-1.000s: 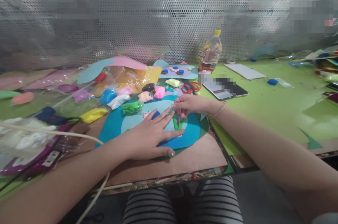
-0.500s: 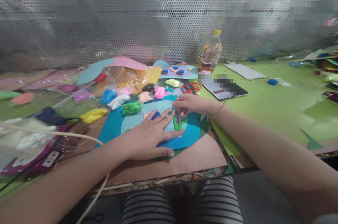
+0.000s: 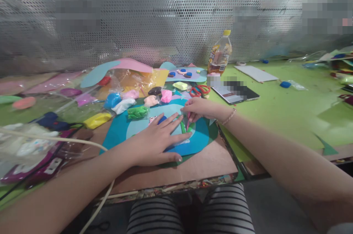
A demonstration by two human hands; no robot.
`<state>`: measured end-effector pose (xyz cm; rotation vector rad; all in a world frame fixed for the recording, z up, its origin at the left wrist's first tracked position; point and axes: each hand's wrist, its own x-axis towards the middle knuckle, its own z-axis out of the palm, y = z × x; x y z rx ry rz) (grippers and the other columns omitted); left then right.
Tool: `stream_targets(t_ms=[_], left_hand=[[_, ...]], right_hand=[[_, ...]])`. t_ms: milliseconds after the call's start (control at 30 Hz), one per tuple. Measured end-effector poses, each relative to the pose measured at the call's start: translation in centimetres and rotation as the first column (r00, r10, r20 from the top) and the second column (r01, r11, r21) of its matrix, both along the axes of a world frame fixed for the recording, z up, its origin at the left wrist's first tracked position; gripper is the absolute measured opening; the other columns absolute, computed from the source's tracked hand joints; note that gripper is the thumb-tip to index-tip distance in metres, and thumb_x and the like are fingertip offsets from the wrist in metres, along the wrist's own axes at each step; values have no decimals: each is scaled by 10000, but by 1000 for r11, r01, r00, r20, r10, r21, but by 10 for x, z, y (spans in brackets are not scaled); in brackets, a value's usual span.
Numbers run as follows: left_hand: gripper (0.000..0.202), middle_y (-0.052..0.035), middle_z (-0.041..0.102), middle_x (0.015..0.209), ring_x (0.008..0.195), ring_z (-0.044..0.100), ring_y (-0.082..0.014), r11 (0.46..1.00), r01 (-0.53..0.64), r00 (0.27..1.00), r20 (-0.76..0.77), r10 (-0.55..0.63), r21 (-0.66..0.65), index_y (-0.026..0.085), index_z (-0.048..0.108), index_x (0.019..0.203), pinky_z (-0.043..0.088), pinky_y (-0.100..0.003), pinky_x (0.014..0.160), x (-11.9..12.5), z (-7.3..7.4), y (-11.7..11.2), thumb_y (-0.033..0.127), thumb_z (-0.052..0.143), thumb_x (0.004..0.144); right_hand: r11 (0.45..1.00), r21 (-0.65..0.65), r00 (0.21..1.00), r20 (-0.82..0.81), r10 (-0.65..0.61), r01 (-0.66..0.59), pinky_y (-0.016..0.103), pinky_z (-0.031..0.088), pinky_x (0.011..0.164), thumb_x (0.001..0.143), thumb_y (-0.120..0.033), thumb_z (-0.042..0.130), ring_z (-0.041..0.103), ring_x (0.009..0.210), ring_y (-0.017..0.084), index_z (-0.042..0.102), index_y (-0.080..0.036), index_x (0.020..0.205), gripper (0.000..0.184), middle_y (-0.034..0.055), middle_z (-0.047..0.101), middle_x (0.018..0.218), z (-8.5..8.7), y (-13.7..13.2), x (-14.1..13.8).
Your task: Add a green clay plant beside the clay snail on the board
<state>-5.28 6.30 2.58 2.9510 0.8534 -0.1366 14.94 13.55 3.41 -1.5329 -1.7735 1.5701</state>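
On blue card (image 3: 119, 132), left grip (image 3: 156, 141) spread flat, right grip (image 3: 197, 109) just beside, pinching pink stick (image 3: 188, 122)

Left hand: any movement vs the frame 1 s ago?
No. The left hand lies flat on the blue paper as before, with the same gap to the green clay packet. The right hand holds a pink tool.

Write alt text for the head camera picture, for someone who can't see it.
A person's left hand lies flat on layered blue paper while the right hand holds a thin pink tool, tip down at a green shape. Bagged clay lumps, red scissors and a bottle sit behind.
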Motion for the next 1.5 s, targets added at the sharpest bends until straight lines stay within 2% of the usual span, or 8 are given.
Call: stream_targets(t_ms=[200,400,700,800,1033,1233,1400,1500], left_hand=[[663,-85,57,1517,1378,57,-344,1000,20,1000,3,-20,17,378,134,1430,33,-589,1044,1,-2,1,683,254,853],[650,-87,73,1519,1379,63,-336,1000,2,1000,-19,-1,12,372,150,1429,31,-591,1043,1,-1,0,676,241,861],[643,-98,104,1514,1372,92,-355,1000,0,1000,-13,0,22,373,173,1424,63,-613,1027,2,1,1,673,254,861],[647,-117,99,1511,1372,97,-352,999,16,1000,-11,-15,39,347,194,1425,56,-616,1026,1,1,2,669,243,866],[642,-111,89,1514,1375,105,-334,996,39,999,8,-40,86,323,235,1418,58,-600,1038,-1,0,3,662,236,873],[725,-118,102,1514,1383,97,-280,991,35,996,82,-46,128,232,88,1456,57,-524,1077,-1,0,3,660,178,878],[603,-79,124,1516,1374,133,-294,990,70,994,78,-81,124,316,269,1408,63,-538,1073,-2,0,4,629,235,894],[571,-83,152,1510,1367,153,-301,990,76,993,81,-85,118,326,313,1388,72,-549,1067,-2,0,4,615,257,899]], right_hand=[[997,39,998,20,-62,61,196,536,466,765,-230,638,581,458,100,521,-150,568,242,28,596,490,-6,4,-1],[995,56,995,42,-87,85,193,542,474,797,-209,589,586,454,93,522,-135,591,229,20,596,487,-3,2,-2],[998,47,995,81,-55,52,212,548,483,770,-244,633,581,437,104,528,-144,571,247,30,602,480,-2,2,0],[995,56,995,42,-86,84,208,544,478,784,-252,625,585,445,107,521,-148,562,266,30,598,480,-2,2,-1],[954,125,956,-147,-255,274,210,546,487,834,-262,579,593,459,107,488,-161,541,323,20,578,475,-1,7,-1],[954,119,950,-188,-250,275,201,533,468,833,-286,581,578,442,104,493,-160,518,351,30,578,473,-4,10,1],[954,115,947,-202,-252,278,207,535,475,856,-256,543,582,444,105,491,-156,507,367,33,579,473,-2,8,0],[954,106,946,-200,-255,280,208,536,485,857,-257,543,581,441,106,491,-159,515,360,29,581,466,-1,7,-1]])
